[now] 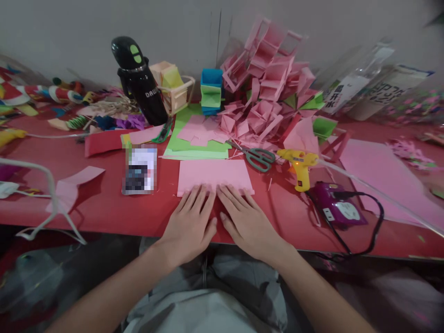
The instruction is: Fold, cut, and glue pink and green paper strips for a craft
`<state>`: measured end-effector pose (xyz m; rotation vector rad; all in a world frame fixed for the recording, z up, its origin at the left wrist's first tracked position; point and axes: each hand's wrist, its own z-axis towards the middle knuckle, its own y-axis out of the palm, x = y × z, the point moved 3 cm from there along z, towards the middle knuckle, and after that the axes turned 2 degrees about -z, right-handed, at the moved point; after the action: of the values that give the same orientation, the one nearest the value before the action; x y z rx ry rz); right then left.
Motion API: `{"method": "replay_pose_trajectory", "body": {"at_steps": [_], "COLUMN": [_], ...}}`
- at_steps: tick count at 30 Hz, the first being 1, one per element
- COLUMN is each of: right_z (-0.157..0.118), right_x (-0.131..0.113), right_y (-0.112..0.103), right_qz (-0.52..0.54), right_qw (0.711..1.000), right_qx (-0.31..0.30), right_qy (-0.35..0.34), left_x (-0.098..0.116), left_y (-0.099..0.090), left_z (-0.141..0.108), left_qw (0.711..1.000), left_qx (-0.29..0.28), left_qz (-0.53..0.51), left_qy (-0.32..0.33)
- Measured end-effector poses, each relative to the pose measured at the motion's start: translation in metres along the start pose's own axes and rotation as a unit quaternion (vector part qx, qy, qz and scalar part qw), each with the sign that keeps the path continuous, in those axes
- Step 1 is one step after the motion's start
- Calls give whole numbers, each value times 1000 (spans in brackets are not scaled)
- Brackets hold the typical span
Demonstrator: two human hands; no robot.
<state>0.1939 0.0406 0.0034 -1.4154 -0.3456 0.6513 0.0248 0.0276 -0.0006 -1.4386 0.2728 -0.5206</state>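
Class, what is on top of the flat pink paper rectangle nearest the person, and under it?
The left hand and right hand rest on the near edge of the pink paper rectangle. Flat red tabletop shows beside it; what lies directly beneath is covered.

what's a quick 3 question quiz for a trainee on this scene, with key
1. Fill in: the left hand and right hand both touch a ____ sheet.
2. Which lies beside the nozzle of the glue gun: (a) flask, (b) scissors, (c) bottle?
3. True or false: the flask stands to the right of the glue gun.

Key: 1. pink; 2. b; 3. false.
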Motion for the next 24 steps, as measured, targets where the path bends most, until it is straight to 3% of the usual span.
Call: {"method": "replay_pose_trajectory", "body": {"at_steps": [9,18,24], "right_z": [-5,-18,-9], "right_x": [13,34,13], "right_y": [-5,-13,-17], "right_qz": [15,-38,-71], "right_qw": [1000,999,995], "right_qx": [-14,-8,31], "right_qy": [-5,5,58], "left_x": [-5,-6,-1], "left_y": [-1,-7,-3], "left_z": [-6,-5,3], "left_qw": [1000,999,1000], "left_qx": [7,1,-16], "left_qz": [2,2,-21], "left_qy": [-27,-34,6]}}
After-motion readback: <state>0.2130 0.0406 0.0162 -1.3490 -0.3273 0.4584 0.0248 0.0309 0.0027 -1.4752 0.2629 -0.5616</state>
